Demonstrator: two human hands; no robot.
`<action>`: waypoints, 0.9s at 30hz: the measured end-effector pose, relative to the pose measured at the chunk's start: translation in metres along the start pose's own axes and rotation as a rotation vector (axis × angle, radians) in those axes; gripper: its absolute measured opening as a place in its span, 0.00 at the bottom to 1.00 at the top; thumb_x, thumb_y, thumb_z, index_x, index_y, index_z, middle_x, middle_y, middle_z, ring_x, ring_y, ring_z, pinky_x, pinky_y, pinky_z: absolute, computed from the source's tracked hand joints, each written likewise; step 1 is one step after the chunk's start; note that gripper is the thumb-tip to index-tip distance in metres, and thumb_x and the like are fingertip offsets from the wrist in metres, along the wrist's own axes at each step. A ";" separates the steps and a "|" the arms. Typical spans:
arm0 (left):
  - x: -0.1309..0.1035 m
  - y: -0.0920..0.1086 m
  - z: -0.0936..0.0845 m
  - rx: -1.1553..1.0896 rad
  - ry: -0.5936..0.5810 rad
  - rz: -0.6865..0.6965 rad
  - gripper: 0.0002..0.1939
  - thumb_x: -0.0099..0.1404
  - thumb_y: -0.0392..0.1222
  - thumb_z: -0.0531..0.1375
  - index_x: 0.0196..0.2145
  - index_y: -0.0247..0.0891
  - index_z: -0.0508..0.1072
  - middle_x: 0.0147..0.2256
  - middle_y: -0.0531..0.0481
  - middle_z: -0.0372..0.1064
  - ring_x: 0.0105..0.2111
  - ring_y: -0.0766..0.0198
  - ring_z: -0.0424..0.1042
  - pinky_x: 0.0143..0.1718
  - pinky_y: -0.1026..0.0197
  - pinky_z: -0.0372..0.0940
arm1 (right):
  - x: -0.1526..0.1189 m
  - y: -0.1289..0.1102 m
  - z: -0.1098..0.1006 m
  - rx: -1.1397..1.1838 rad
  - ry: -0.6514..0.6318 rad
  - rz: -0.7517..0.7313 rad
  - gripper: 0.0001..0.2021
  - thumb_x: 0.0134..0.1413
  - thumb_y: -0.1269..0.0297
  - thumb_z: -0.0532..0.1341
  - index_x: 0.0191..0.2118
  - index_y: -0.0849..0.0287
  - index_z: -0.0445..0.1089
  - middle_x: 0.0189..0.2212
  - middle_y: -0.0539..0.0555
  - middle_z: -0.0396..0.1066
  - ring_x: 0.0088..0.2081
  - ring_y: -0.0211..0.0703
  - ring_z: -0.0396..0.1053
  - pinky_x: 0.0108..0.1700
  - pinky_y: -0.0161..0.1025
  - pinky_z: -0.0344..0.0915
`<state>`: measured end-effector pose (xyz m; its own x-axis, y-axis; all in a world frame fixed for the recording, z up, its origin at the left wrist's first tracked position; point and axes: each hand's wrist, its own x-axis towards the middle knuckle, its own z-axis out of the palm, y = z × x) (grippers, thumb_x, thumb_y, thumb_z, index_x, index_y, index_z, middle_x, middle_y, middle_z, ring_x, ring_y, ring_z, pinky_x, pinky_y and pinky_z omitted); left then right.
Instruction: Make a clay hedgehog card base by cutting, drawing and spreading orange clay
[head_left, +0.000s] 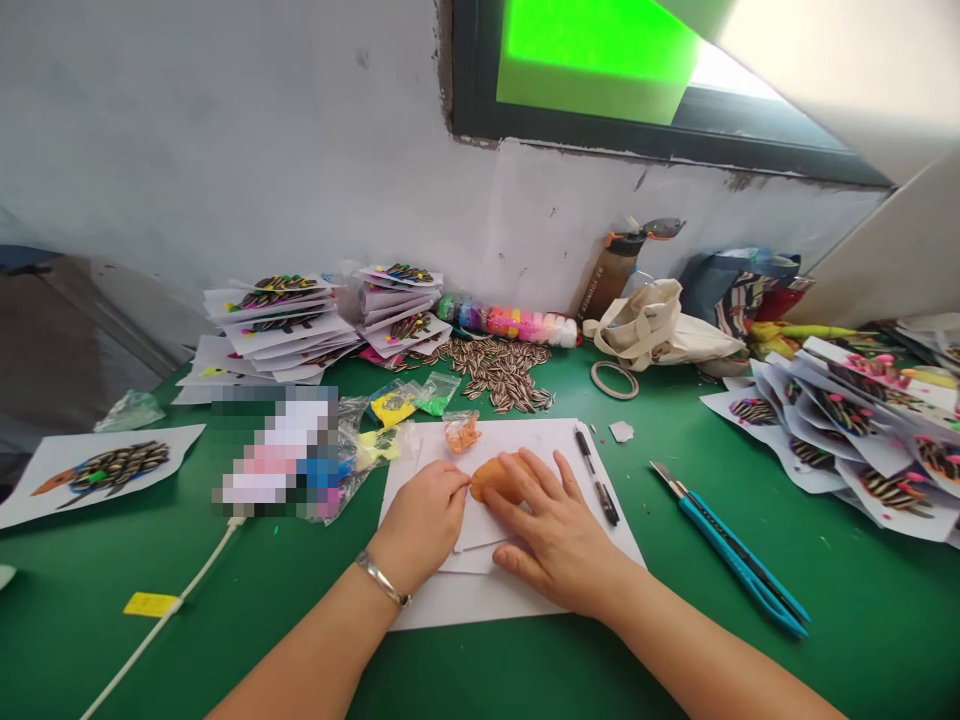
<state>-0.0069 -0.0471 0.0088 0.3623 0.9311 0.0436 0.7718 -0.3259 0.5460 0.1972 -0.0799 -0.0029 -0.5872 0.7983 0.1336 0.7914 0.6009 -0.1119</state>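
Observation:
A flat, rounded piece of orange modelling clay [491, 480] lies on white paper [435, 600] in front of me. My left hand [426, 520] is closed in a pinch at its left edge. My right hand [551, 520] lies over the clay's right part with its fingers spread, hiding some of it. Just beyond, a crumpled orange lump [461, 432], apparently in clear wrap, rests at the sheet's top. A black pen [597, 475] lies along the paper's right side.
A blue utility knife [731, 550] lies on the green table [300, 640], blade out. Behind are sunflower seeds [502, 372], a tape roll [614, 380], clay packets [394, 405] and a bottle [611, 275]. Decorated cards [847, 420] are piled right; more stacks [277, 320] stand left. A white cable [169, 615] runs left.

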 end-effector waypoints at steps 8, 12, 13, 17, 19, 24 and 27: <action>0.002 0.000 0.001 0.014 0.006 0.021 0.15 0.65 0.32 0.48 0.37 0.36 0.75 0.39 0.45 0.71 0.41 0.61 0.70 0.46 0.60 0.64 | 0.001 0.000 0.005 0.031 0.007 0.064 0.29 0.58 0.43 0.47 0.63 0.45 0.51 0.66 0.55 0.40 0.65 0.62 0.37 0.60 0.67 0.34; 0.002 -0.001 0.001 0.017 0.007 0.003 0.15 0.65 0.32 0.48 0.38 0.35 0.75 0.40 0.45 0.71 0.42 0.61 0.70 0.47 0.60 0.63 | 0.002 0.000 0.006 0.054 -0.012 0.048 0.29 0.57 0.41 0.46 0.62 0.42 0.52 0.66 0.54 0.42 0.65 0.62 0.38 0.60 0.67 0.31; 0.002 -0.001 0.001 0.016 0.009 0.001 0.15 0.65 0.32 0.48 0.38 0.35 0.75 0.40 0.45 0.71 0.42 0.61 0.70 0.47 0.60 0.63 | 0.002 0.000 0.006 0.053 -0.006 0.053 0.29 0.58 0.41 0.46 0.62 0.42 0.52 0.66 0.54 0.41 0.65 0.62 0.37 0.60 0.67 0.31; 0.002 -0.001 0.001 0.013 0.005 0.011 0.15 0.65 0.33 0.48 0.36 0.36 0.75 0.39 0.45 0.71 0.41 0.60 0.70 0.45 0.59 0.64 | 0.008 -0.002 0.003 0.047 0.019 0.095 0.30 0.58 0.41 0.45 0.63 0.45 0.50 0.66 0.55 0.40 0.65 0.61 0.34 0.60 0.66 0.31; 0.002 -0.001 0.001 0.003 0.008 0.005 0.15 0.65 0.33 0.48 0.36 0.35 0.75 0.39 0.45 0.71 0.40 0.60 0.70 0.45 0.59 0.64 | 0.011 -0.004 0.003 0.049 0.005 0.084 0.31 0.58 0.40 0.44 0.63 0.46 0.51 0.66 0.53 0.42 0.65 0.61 0.34 0.60 0.66 0.29; 0.002 0.000 -0.001 -0.017 -0.002 0.000 0.15 0.65 0.33 0.48 0.36 0.36 0.75 0.38 0.46 0.71 0.40 0.61 0.70 0.45 0.59 0.64 | 0.013 -0.005 0.005 0.024 0.015 0.072 0.31 0.58 0.40 0.44 0.63 0.47 0.51 0.66 0.52 0.41 0.65 0.61 0.35 0.60 0.66 0.28; 0.003 0.001 0.000 -0.012 0.006 0.003 0.15 0.65 0.33 0.48 0.36 0.36 0.75 0.39 0.46 0.71 0.40 0.61 0.70 0.44 0.59 0.64 | 0.013 -0.007 0.005 0.021 0.027 0.062 0.32 0.57 0.39 0.44 0.63 0.49 0.50 0.66 0.53 0.42 0.65 0.61 0.35 0.61 0.65 0.29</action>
<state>-0.0058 -0.0449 0.0095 0.3616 0.9310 0.0498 0.7643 -0.3266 0.5560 0.1833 -0.0737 -0.0055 -0.5319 0.8330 0.1520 0.8225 0.5510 -0.1415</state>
